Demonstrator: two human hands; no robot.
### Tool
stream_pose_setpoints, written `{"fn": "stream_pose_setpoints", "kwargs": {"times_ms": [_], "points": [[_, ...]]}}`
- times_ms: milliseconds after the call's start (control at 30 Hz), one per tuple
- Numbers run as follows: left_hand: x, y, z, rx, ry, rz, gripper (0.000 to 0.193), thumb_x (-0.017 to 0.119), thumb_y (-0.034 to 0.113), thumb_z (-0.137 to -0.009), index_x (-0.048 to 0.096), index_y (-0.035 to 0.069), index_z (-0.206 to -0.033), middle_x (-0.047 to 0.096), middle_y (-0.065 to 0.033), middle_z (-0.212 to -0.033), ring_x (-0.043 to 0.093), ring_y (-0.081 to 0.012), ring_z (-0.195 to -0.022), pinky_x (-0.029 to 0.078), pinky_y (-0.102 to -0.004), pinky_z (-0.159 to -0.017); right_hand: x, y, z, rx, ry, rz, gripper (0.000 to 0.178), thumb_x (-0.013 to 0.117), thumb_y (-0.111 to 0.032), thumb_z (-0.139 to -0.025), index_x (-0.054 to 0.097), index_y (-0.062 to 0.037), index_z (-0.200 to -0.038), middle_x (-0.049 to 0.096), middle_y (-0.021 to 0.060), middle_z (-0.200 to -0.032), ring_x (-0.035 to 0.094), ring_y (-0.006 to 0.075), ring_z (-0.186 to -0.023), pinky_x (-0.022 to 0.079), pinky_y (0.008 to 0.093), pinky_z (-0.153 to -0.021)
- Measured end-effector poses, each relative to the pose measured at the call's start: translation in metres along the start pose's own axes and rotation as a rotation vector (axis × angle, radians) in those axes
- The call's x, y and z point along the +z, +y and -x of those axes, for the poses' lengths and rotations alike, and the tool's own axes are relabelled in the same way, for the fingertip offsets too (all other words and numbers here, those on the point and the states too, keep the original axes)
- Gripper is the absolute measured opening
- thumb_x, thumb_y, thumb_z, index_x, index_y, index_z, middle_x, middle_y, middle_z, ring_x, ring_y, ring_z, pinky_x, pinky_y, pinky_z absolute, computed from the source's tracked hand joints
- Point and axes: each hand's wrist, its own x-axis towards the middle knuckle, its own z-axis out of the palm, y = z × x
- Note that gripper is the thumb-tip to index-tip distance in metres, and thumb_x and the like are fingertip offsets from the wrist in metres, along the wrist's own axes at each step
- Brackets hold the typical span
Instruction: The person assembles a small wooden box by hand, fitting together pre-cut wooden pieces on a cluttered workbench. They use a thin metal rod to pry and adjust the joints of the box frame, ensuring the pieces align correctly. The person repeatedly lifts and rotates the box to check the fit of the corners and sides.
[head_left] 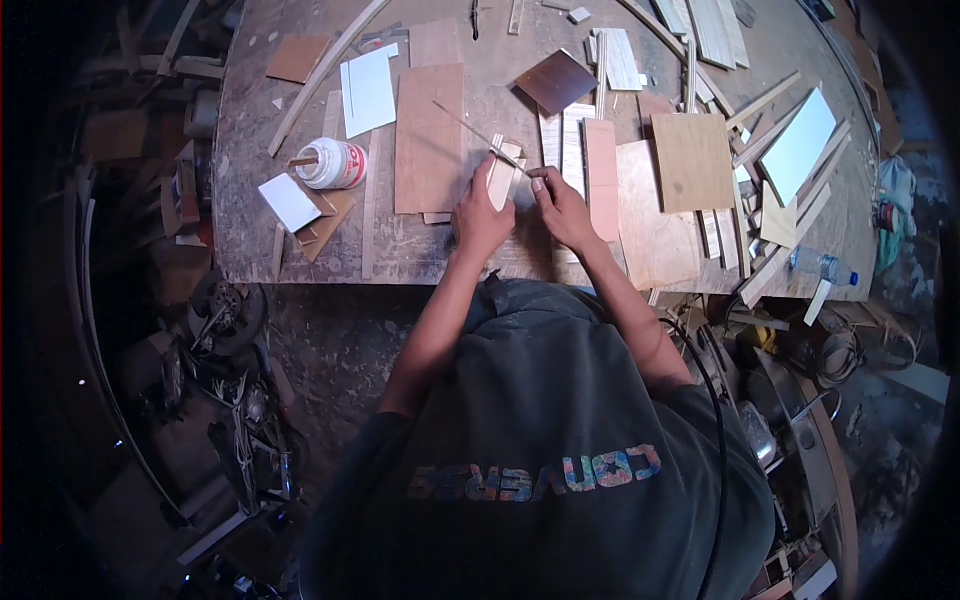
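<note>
My left hand (482, 218) is closed around a small pale wooden piece (504, 182) near the front edge of the workbench (330, 262). In my right hand (563, 212) is one end of a long thin strip (462, 122), either a rod or a narrow blade; its exact kind does not show. The strip slants away to the far left and crosses over the wooden piece near my left fingertips. Just left of my hands lies a flat reddish-brown board (430, 140). A narrow pinkish board (601, 165) is close to my right hand.
A white glue tub (345, 165) with a stick in it stands at the left, beside a white-faced tile (289, 203). Plywood squares (692, 160), wood strips and a white panel (797, 145) crowd the right. A plastic bottle (822, 265) lies by the right front edge.
</note>
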Motion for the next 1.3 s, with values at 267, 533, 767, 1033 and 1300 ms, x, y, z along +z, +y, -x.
{"fn": "stream_pose_setpoints", "kwargs": {"times_ms": [267, 533, 767, 1033, 1300], "points": [[0.001, -0.005, 0.0, 0.078, 0.033, 0.027, 0.075, 0.068, 0.009, -0.079, 0.042, 0.017, -0.149, 0.062, -0.0223, -0.13, 0.062, -0.0451, -0.113, 0.052, -0.0522, -0.094, 0.011, 0.006, -0.007, -0.048, 0.043, 0.002, 0.026, 0.045, -0.029, -0.105, 0.053, -0.007, -0.117, 0.064, 0.0228, -0.087, 0.064, 0.0417, -0.086, 0.049, 0.0487, -0.076], [-0.039, -0.015, -0.017, 0.151, -0.181, 0.158, 0.07, 0.073, 0.014, -0.082, 0.046, 0.019, -0.146, 0.065, -0.021, -0.128, 0.062, -0.0451, -0.115, 0.051, -0.0493, -0.096, -0.006, -0.017, 0.0, -0.076, -0.046, 0.096, 0.022, 0.049, -0.025, -0.104, 0.058, -0.0083, -0.114, 0.067, 0.0234, -0.088, 0.066, 0.0454, -0.084, 0.051, 0.0525, -0.073], [-0.066, 0.068, 0.005, -0.049, -0.146, 0.065, 0.071, 0.074, 0.019, -0.083, 0.044, 0.017, -0.147, 0.065, -0.0248, -0.123, 0.062, -0.0456, -0.113, 0.051, -0.0501, -0.095, -0.011, -0.044, 0.024, -0.4, 0.388, 0.18, 0.016, 0.058, -0.007, -0.099, 0.063, -0.0028, -0.114, 0.065, 0.0175, -0.079, 0.066, 0.0354, -0.069, 0.052, 0.0394, -0.062], [-0.077, 0.068, 0.003, -0.026, -0.289, 0.252, 0.075, 0.076, 0.016, -0.081, 0.044, 0.015, -0.149, 0.063, -0.0227, -0.131, 0.062, -0.0412, -0.12, 0.049, -0.0452, -0.103, -0.053, -0.042, 0.02, -0.275, 0.326, -0.016, 0.018, 0.051, -0.016, -0.105, 0.059, -0.0014, -0.112, 0.055, 0.0064, -0.067, 0.053, 0.0137, -0.059, 0.044, 0.0304, -0.056], [-0.102, 0.074, 0.001, 0.155, -0.39, 0.391, 0.071, 0.076, 0.007, -0.083, 0.045, 0.001, -0.146, 0.056, -0.0172, -0.141, 0.051, -0.0224, -0.133, 0.037, -0.0349, -0.113, -0.08, -0.059, 0.028, -0.262, 0.127, 0.047, 0.015, 0.057, -0.014, -0.101, 0.065, -0.0017, -0.107, 0.066, 0.0187, -0.079, 0.065, 0.032, -0.068, 0.051, 0.0374, -0.064]]}}
